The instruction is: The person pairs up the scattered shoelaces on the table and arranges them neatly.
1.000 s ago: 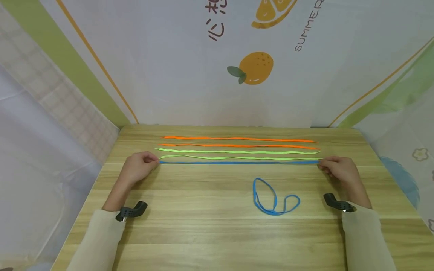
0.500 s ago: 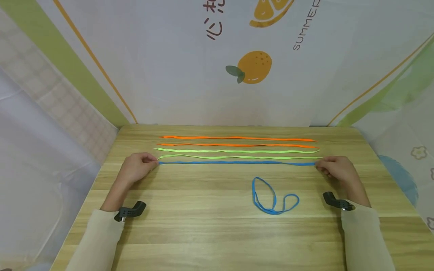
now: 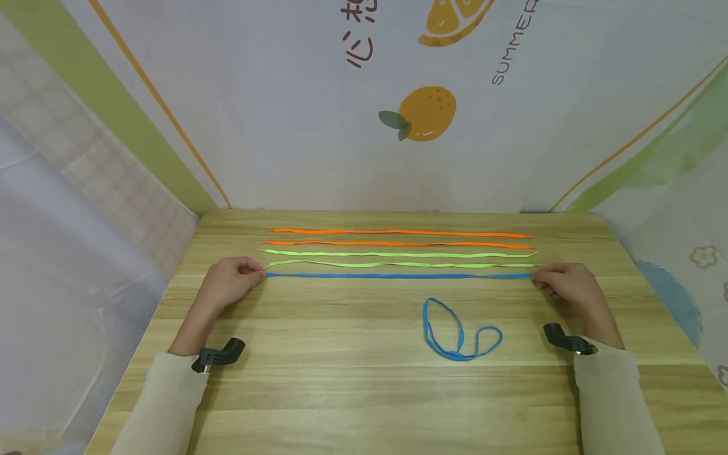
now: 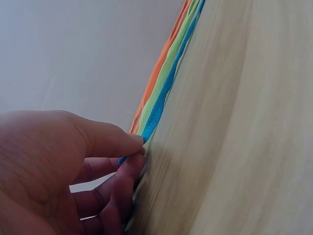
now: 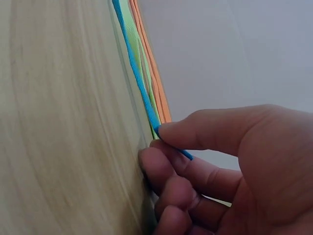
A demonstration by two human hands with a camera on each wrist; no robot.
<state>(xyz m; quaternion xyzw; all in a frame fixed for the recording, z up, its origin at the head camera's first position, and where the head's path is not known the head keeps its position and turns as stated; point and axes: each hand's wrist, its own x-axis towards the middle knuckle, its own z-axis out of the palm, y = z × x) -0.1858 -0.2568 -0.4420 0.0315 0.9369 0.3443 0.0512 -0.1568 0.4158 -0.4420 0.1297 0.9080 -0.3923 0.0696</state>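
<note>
A flat blue shoelace [image 3: 398, 276] is stretched straight across the table between both hands. My left hand [image 3: 230, 281] pinches its left end between thumb and fingers; in the left wrist view the blue tip [image 4: 122, 160] pokes out under the thumb. At the other end my right hand [image 3: 569, 282] pinches the lace, its tip [image 5: 190, 156] showing past the thumb in the right wrist view. Just beyond lie two yellow-green shoelaces [image 3: 398, 255], roughly parallel to it. Two orange shoelaces [image 3: 398, 231] lie farther back in the same direction.
A second blue shoelace [image 3: 455, 357] lies in loose loops on the wooden table [image 3: 341, 392], nearer the person and right of the middle. Behind the table's back edge hangs a white cloth [image 3: 296, 145] with fruit prints. More cloth [image 3: 57, 253] hangs at the left side.
The stretched blue lace has shifted slightly toward the person, away from the nearer yellow-green lace. Its right part sagged a little half a second ago and is straighter now. Both hands keep their pinch.
</note>
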